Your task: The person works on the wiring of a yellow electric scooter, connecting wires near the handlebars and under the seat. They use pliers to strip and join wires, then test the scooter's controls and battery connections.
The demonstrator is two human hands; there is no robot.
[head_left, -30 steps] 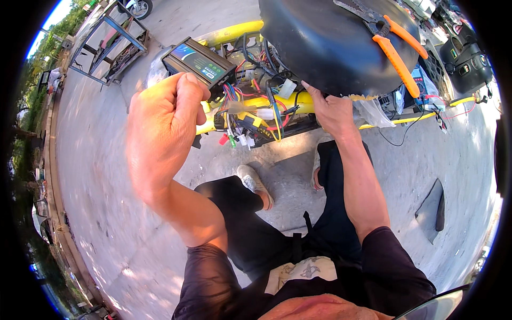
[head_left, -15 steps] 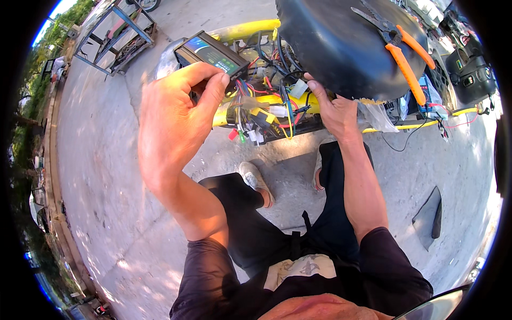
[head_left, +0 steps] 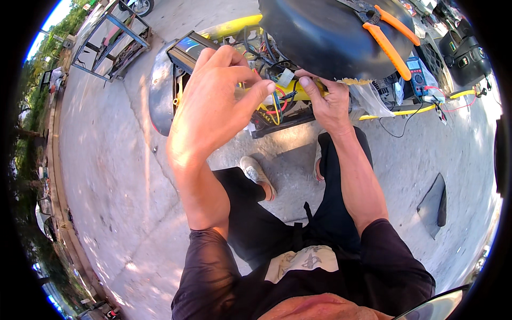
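My left hand is over the wiring of a yellow-framed vehicle, its fingers bent and its thumb stretched out apart from them. Nothing shows between them. Beneath its thumb run yellow and red wires. To the right, my right hand pinches a thin black cable beside the yellow frame tube. A white connector lies just left of its fingertips. Behind my left hand, a black box with a label is partly hidden.
A black seat carries orange-handled pliers. Beyond it are a blue multimeter and a black case. A metal frame stand is at the far left. A dark grey flat piece lies on the concrete at right.
My left hand has moved right, from the black box toward the wires by my right hand, its thumb now spread away. My right hand stays at the cable. The view has shifted slightly.
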